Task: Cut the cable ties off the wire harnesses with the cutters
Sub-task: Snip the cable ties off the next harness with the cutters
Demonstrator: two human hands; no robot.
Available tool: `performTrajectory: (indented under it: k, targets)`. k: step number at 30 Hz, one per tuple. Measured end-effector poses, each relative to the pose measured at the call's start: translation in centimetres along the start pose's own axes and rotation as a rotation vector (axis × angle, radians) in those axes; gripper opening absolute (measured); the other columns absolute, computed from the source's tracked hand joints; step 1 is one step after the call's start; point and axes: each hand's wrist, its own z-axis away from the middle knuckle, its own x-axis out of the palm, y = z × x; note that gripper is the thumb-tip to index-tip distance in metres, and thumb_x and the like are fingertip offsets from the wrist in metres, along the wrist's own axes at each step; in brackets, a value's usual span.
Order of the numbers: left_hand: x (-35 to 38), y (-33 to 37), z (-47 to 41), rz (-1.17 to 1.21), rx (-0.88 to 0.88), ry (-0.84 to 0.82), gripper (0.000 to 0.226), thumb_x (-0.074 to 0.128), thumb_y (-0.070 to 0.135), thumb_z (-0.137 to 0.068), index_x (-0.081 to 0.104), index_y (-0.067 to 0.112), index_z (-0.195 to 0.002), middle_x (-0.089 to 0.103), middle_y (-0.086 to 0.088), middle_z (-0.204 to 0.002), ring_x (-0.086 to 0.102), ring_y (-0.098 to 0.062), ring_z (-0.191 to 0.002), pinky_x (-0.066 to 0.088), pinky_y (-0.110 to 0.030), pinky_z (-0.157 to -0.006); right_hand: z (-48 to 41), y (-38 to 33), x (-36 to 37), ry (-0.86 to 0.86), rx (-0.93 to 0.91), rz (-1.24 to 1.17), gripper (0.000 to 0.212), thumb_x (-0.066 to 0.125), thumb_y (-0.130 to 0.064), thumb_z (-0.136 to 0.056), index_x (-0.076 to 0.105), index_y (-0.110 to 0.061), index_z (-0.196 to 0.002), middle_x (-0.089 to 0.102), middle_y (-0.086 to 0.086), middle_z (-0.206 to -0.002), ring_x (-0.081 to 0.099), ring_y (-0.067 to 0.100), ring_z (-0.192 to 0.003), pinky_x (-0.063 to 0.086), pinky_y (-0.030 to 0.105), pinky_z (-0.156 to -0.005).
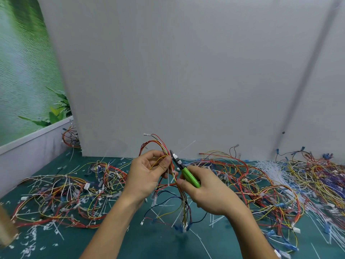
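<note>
My left hand (147, 172) holds a wire harness (158, 144) of red, yellow and black wires above the green table, fingers curled round the bundle. A white cable tie (168, 176) hangs from the bundle just right of my thumb. My right hand (203, 189) grips green-handled cutters (189, 176). Their dark jaws (172, 156) point up and left and touch the wires beside my left fingertips. The harness's lower wires trail down to blue and white connectors (182, 228) over the table.
Tangled harnesses lie in a pile at the left (65, 195) and a larger pile at the right (270, 184). Loose white ties (268, 167) and cut tie scraps (31, 238) litter the green mat (149, 243). A grey board (186, 71) stands close behind.
</note>
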Motion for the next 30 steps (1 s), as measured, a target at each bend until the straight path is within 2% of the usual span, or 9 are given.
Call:
performTrajectory:
  k: [3,6,10,13,16,20,22,24,30]
  targets:
    - [0.0,-0.2,0.0,-0.042,0.017,-0.005,0.005,0.075,0.027,-0.082,0.074,0.026,-0.087,0.075,-0.008,-0.079,0.075,-0.029,-0.076,0.055,-0.024,-0.060,0.2,-0.2,-0.3,-0.043,0.015,0.021,0.017,0.061,-0.044,-0.099,0.059,-0.028,-0.095,0.065,0.000,-0.085,0.066,0.022,-0.077,0.060,0.049,-0.076]
    - [0.1,-0.4,0.0,-0.066,0.022,-0.008,0.005,0.074,0.028,-0.084,0.073,0.027,-0.088,0.076,-0.008,-0.081,0.075,-0.032,-0.079,0.055,-0.025,-0.060,0.3,-0.3,-0.4,-0.054,0.025,0.046,0.017,0.060,-0.044,-0.099,0.059,-0.028,-0.098,0.066,0.000,-0.090,0.067,0.022,-0.081,0.060,0.048,-0.078]
    - [0.0,-0.6,0.0,-0.093,0.022,-0.007,0.008,0.074,0.030,-0.083,0.073,0.026,-0.090,0.076,-0.009,-0.081,0.073,-0.025,-0.075,0.057,-0.026,-0.061,0.3,-0.5,-0.3,-0.026,0.046,0.092,0.020,0.058,-0.045,-0.100,0.058,-0.025,-0.096,0.064,-0.001,-0.087,0.064,0.023,-0.076,0.059,0.048,-0.076]
    - [0.0,-0.6,0.0,-0.094,0.018,-0.005,0.010,0.074,0.028,-0.082,0.073,0.021,-0.089,0.075,-0.010,-0.079,0.072,-0.022,-0.072,0.057,-0.027,-0.061,0.4,-0.8,-0.1,0.027,0.082,0.087,0.033,0.056,-0.048,-0.101,0.057,-0.017,-0.089,0.055,0.003,-0.075,0.056,0.026,-0.064,0.059,0.053,-0.069]
    - [-0.1,-0.6,0.0,-0.096,0.011,-0.004,0.015,0.074,0.028,-0.082,0.071,0.016,-0.092,0.076,-0.010,-0.079,0.074,-0.029,-0.075,0.058,-0.029,-0.062,0.4,-0.9,-0.2,0.062,0.098,0.100,0.032,0.055,-0.042,-0.102,0.057,-0.014,-0.086,0.051,0.005,-0.070,0.046,0.020,-0.056,0.056,0.053,-0.065]
    - [0.0,-0.5,0.0,-0.113,0.003,-0.019,0.018,0.074,0.027,-0.083,0.070,0.013,-0.095,0.076,-0.011,-0.080,0.074,-0.035,-0.079,0.058,-0.029,-0.063,0.4,-0.8,-0.6,0.029,0.117,0.071,0.029,0.055,-0.037,-0.102,0.061,-0.010,-0.092,0.054,0.008,-0.071,0.054,0.025,-0.056,0.059,0.055,-0.063]
    - [0.0,-0.5,0.1,-0.117,-0.003,-0.024,0.018,0.074,0.027,-0.083,0.070,0.013,-0.095,0.076,-0.011,-0.080,0.074,-0.034,-0.079,0.057,-0.029,-0.062,0.5,-0.8,-0.7,0.004,0.127,0.014,0.028,0.056,-0.037,-0.102,0.060,-0.010,-0.094,0.055,0.007,-0.071,0.063,0.032,-0.055,0.061,0.053,-0.058]
    - [-0.1,-0.5,0.1,-0.120,-0.004,-0.028,0.018,0.074,0.028,-0.084,0.071,0.014,-0.095,0.076,-0.011,-0.080,0.075,-0.031,-0.078,0.057,-0.029,-0.063,0.5,-0.7,-0.9,-0.029,0.126,-0.014,0.026,0.058,-0.037,-0.102,0.059,-0.012,-0.095,0.059,0.009,-0.075,0.070,0.034,-0.063,0.063,0.046,-0.059]
    - [0.1,-0.5,0.2,-0.099,-0.026,-0.077,0.007,0.073,0.031,-0.086,0.071,0.025,-0.089,0.076,-0.012,-0.082,0.076,-0.032,-0.079,0.058,-0.029,-0.063,0.7,-0.3,-1.6,-0.120,0.120,-0.003,0.017,0.062,-0.034,-0.100,0.062,-0.018,-0.104,0.070,0.007,-0.090,0.073,0.022,-0.076,0.064,0.040,-0.069]
